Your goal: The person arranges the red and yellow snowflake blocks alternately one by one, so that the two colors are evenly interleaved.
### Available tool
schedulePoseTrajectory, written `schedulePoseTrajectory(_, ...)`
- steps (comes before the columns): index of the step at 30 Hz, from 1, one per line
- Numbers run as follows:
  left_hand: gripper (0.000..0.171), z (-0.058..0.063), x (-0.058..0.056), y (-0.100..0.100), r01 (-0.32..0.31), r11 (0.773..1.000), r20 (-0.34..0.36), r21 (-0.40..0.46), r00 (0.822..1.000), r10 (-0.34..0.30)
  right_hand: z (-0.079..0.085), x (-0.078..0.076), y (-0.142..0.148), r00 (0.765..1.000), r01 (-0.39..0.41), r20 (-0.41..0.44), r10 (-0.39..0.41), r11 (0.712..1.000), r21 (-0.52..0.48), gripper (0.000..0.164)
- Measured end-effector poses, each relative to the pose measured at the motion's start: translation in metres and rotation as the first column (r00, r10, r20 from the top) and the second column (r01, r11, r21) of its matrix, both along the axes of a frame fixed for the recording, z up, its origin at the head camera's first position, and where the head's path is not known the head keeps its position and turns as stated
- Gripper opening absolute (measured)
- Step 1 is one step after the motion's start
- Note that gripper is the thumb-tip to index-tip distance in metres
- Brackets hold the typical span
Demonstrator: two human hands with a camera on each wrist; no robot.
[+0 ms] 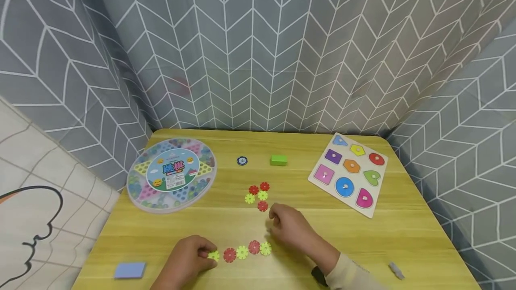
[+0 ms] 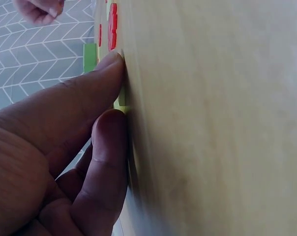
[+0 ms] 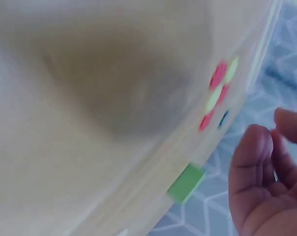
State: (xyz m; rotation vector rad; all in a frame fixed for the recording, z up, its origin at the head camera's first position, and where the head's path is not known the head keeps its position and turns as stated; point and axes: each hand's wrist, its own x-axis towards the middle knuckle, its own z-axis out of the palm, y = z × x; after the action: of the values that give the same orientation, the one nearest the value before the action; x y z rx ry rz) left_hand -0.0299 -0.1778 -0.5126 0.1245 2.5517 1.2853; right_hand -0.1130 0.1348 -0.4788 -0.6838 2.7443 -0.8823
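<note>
At the left end of a row of flower-shaped plastic discs, my left hand [image 1: 186, 256] pinches a yellow-green disc [image 1: 213, 256] between thumb and finger, low at the tabletop. Rightward from it the row runs red disc [image 1: 230, 255], yellow-green disc [image 1: 242, 252], second red disc [image 1: 254, 247] and another yellow-green disc [image 1: 265, 248]. My right hand [image 1: 293, 228] hovers over the table with loosely bent fingers, and nothing shows between its fingertips [image 3: 259, 135]. Close to it lies the nearest red disc [image 1: 262, 205] of a small group of red and yellow-green discs.
A round Chinese checkers box [image 1: 139, 193] stands at the back left. The wooden shape puzzle board [image 1: 336, 169] lies at the back right. Between them are a blue-and-white round chip [image 1: 242, 160] and a green block [image 1: 278, 160]. A blue block [image 1: 130, 270] and a small grey piece [image 1: 396, 270] lie near the front.
</note>
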Motion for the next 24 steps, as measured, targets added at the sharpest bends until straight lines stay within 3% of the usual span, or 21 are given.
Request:
schedulePoseTrajectory(2, 0.024, 0.000, 0.001, 0.000, 0.004, 1.000, 0.001, 0.000, 1.000, -0.004, 0.007, -0.020, 0.003, 0.998, 0.056, -0.029, -0.056, 0.998, 0.003, 0.012)
schedulePoseTrajectory(5, 0.025, 0.000, 0.002, 0.000, 0.002, 1.000, 0.000, -0.009, 1.000, -0.002, 0.007, -0.053, 0.004, 0.996, 0.086, 0.001, -0.086, 0.996, 0.035, 0.011)
schedulePoseTrajectory(11, 0.025, -0.001, 0.003, 0.001, -0.013, 0.999, -0.018, -0.033, 1.000, 0.013, -0.012, -0.096, -0.006, 0.999, -0.013, 0.045, 0.006, 0.987, 0.159, 0.035)
schedulePoseTrajectory(15, 0.025, 0.000, 0.003, 0.002, -0.018, 0.999, -0.038, -0.039, 0.999, 0.017, -0.022, -0.106, -0.009, 0.998, -0.065, -0.003, 0.066, 0.978, 0.199, 0.031)
schedulePoseTrajectory(18, 0.025, 0.001, 0.002, 0.002, -0.023, 0.999, -0.046, -0.039, 0.999, 0.021, -0.025, -0.108, -0.009, 0.998, -0.045, -0.026, 0.052, 0.974, 0.221, 0.023)
schedulePoseTrajectory(24, 0.026, 0.002, 0.001, 0.002, -0.032, 0.999, -0.035, -0.035, 0.999, 0.031, -0.011, -0.100, 0.007, 0.997, 0.004, 0.074, -0.020, 0.979, 0.205, 0.012)
